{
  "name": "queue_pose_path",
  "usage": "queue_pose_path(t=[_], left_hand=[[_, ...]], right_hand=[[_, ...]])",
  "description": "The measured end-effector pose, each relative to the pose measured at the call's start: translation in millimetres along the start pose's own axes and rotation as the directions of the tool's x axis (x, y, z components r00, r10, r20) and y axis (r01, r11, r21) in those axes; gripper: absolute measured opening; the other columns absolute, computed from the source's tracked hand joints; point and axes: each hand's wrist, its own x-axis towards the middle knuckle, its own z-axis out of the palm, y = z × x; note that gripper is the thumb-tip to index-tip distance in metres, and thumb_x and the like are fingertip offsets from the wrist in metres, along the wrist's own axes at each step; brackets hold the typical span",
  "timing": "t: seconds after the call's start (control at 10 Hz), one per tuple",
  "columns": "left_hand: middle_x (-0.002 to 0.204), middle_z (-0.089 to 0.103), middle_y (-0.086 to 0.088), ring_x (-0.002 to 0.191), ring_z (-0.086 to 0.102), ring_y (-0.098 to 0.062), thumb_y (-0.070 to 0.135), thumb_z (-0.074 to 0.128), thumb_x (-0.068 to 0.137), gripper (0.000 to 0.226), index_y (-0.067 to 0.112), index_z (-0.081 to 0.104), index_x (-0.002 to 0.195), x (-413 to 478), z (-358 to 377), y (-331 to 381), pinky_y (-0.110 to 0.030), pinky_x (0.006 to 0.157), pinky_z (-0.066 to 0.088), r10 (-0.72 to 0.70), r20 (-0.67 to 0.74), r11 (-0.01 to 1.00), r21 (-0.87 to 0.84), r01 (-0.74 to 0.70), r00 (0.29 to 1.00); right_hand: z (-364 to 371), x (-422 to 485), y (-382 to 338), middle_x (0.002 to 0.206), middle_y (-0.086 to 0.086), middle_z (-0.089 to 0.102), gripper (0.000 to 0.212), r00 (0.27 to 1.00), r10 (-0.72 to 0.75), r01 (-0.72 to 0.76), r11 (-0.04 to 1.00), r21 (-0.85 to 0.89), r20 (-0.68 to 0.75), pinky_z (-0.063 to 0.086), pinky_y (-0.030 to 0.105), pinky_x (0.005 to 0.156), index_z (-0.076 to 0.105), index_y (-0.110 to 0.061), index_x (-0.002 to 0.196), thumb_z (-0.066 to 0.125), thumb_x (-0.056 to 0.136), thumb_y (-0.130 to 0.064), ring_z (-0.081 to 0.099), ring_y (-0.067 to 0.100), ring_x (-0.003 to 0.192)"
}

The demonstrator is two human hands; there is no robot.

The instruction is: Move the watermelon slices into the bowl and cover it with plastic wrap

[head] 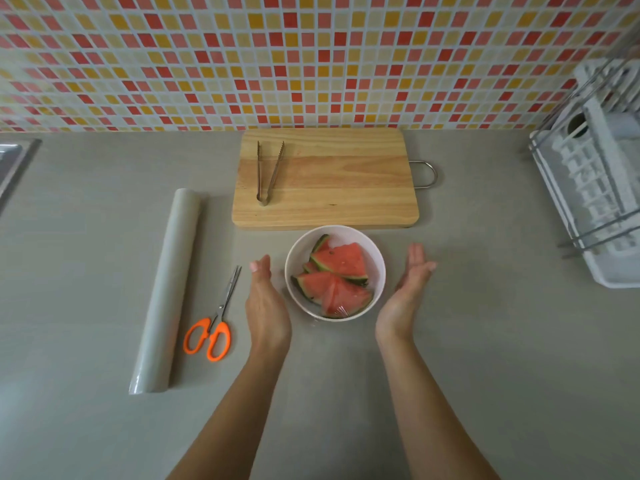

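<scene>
A white bowl (pixel 377 268) stands on the grey counter just in front of the cutting board. Several watermelon slices (pixel 341 263) lie inside it, and a clear film with faint wrinkles shows over the near rim. My left hand (pixel 265 303) is held flat and upright a little to the left of the bowl, not touching it. On the other side, my right hand (pixel 407 292) is open with the palm facing the bowl, a short gap away. The roll of plastic wrap (pixel 166 289) lies lengthwise at the left.
A wooden cutting board (pixel 332 181) with metal tongs (pixel 268 173) on it sits behind the bowl. Orange-handled scissors (pixel 213 323) lie between the roll and my left hand. A white dish rack (pixel 595 174) stands at the right, a sink edge (pixel 14 161) at far left.
</scene>
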Motion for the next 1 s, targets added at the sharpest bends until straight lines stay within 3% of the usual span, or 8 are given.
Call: queue_pose_path(t=[0.1, 0.2, 0.3, 0.4, 0.6, 0.7, 0.9, 1.0], left_hand=[[0.151, 0.038, 0.003, 0.138, 0.033, -0.01, 0.064, 0.014, 0.093, 0.068, 0.028, 0.036, 0.145, 11.0, -0.7, 6.7, -0.035, 0.116, 0.021, -0.009, 0.093, 0.999, -0.051, 0.014, 0.996], [0.136, 0.057, 0.005, 0.125, 0.05, -0.006, 0.067, 0.016, 0.09, 0.065, 0.034, 0.051, 0.134, -2.5, 8.2, 5.8, -0.033, 0.107, 0.035, 0.018, 0.234, 0.996, -0.089, 0.003, 0.972], [0.124, 0.064, 0.01, 0.117, 0.054, 0.0, 0.071, 0.022, 0.084, 0.064, 0.036, 0.06, 0.122, -19.0, 5.9, -7.6, -0.028, 0.102, 0.038, 0.034, 0.15, 0.994, -0.109, -0.017, 0.988], [0.133, 0.056, 0.01, 0.122, 0.046, 0.002, 0.068, 0.021, 0.087, 0.061, 0.033, 0.056, 0.124, -13.1, 0.2, -10.1, -0.028, 0.109, 0.028, -0.038, -0.037, 0.992, -0.119, 0.033, 0.999], [0.138, 0.054, -0.008, 0.127, 0.05, -0.02, 0.055, 0.009, 0.098, 0.066, 0.016, 0.041, 0.141, 13.7, 15.8, 1.1, -0.039, 0.107, 0.04, 0.011, 0.221, 0.95, -0.307, 0.059, 0.975], [0.135, 0.057, -0.005, 0.124, 0.053, -0.018, 0.052, 0.011, 0.1, 0.061, 0.02, 0.044, 0.14, 14.0, 18.6, -0.9, -0.03, 0.099, 0.045, 0.017, 0.211, 0.94, -0.337, 0.057, 0.977], [0.123, 0.063, -0.013, 0.114, 0.06, -0.024, 0.054, 0.015, 0.098, 0.066, 0.011, 0.054, 0.129, 14.9, 10.6, -1.2, -0.031, 0.087, 0.053, 0.064, 0.344, 0.849, -0.512, 0.13, 0.937], [0.131, 0.06, -0.008, 0.121, 0.055, -0.02, 0.058, 0.008, 0.097, 0.069, 0.019, 0.051, 0.133, 17.4, 5.2, 2.5, -0.031, 0.097, 0.049, 0.069, 0.346, 0.919, -0.387, 0.075, 0.936]], right_hand=[[1.0, -15.3, 8.5, 0.136, -0.01, 0.048, 0.062, 0.996, 0.047, -0.044, 0.998, -0.051, 0.069, 0.03, 0.01, 0.097, 0.047, -0.029, 0.13, 0.005, 0.094, -0.055, 0.044, -0.008, 0.12], [10.4, -16.5, 7.3, 0.134, -0.007, 0.053, 0.075, 0.965, 0.154, -0.149, 0.988, -0.038, 0.21, 0.036, 0.015, 0.098, 0.046, -0.029, 0.132, 0.003, 0.084, -0.068, 0.048, -0.001, 0.12], [13.9, 2.4, -6.3, 0.146, 0.001, 0.041, 0.083, 0.942, 0.2, -0.201, 0.979, -0.024, 0.27, 0.03, 0.035, 0.111, 0.033, -0.023, 0.142, 0.001, 0.082, -0.069, 0.039, 0.015, 0.132], [17.7, 25.3, -18.8, 0.143, 0.007, 0.043, 0.081, 0.921, 0.227, -0.194, 0.972, -0.131, 0.318, 0.033, 0.038, 0.109, 0.037, -0.017, 0.14, -0.005, 0.087, -0.062, 0.042, 0.02, 0.13], [26.2, 26.3, -12.0, 0.125, 0.004, 0.061, 0.091, 0.892, 0.283, -0.204, 0.948, -0.244, 0.352, 0.045, 0.029, 0.096, 0.049, -0.017, 0.131, 0.002, 0.078, -0.075, 0.055, 0.012, 0.117], [29.5, 27.8, -11.9, 0.14, 0.006, 0.048, 0.104, 0.898, 0.295, -0.214, 0.942, -0.259, 0.328, 0.035, 0.039, 0.109, 0.038, -0.017, 0.14, 0.01, 0.064, -0.084, 0.044, 0.016, 0.129], [29.9, 32.4, -13.4, 0.156, 0.002, 0.017, 0.103, 0.899, 0.286, -0.18, 0.931, -0.317, 0.331, 0.016, 0.044, 0.117, 0.011, -0.022, 0.148, 0.009, 0.066, -0.083, 0.019, 0.017, 0.142], [25.7, 40.6, -14.4, 0.153, 0.01, 0.028, 0.114, 0.851, 0.319, -0.179, 0.923, -0.34, 0.418, 0.024, 0.045, 0.114, 0.024, -0.017, 0.146, 0.007, 0.059, -0.088, 0.03, 0.021, 0.139]])
